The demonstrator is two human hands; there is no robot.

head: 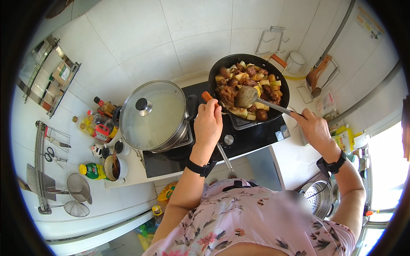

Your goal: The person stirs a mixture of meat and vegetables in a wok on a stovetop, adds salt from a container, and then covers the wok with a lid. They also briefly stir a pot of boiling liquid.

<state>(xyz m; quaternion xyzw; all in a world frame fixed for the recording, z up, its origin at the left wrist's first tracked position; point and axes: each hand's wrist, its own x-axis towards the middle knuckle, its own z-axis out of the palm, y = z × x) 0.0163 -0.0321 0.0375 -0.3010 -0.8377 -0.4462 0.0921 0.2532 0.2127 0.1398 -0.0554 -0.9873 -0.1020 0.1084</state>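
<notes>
My left hand [209, 123] grips one orange wooden handle [207, 96] of a black wok [214, 66]. The opposite orange handle [278, 60] points to the back right. Inside the wok lie chunks of browned meat [229, 95] mixed with pale and yellow vegetable pieces [242, 76]. In my right hand [312, 126] is the dark handle of a metal wok spatula [246, 96]. Its coated blade rests among the food near the wok's middle. The wok sits tilted over the right burner of a black gas stove [205, 150].
A large steel pot [153, 115] with a glass lid stands on the left burner. Left of it are several sauce bottles [102, 124] and a white enamel pot [120, 168]. Strainers [77, 187] and scissors [51, 154] hang on the left wall. A steel steamer [320, 195] sits at lower right.
</notes>
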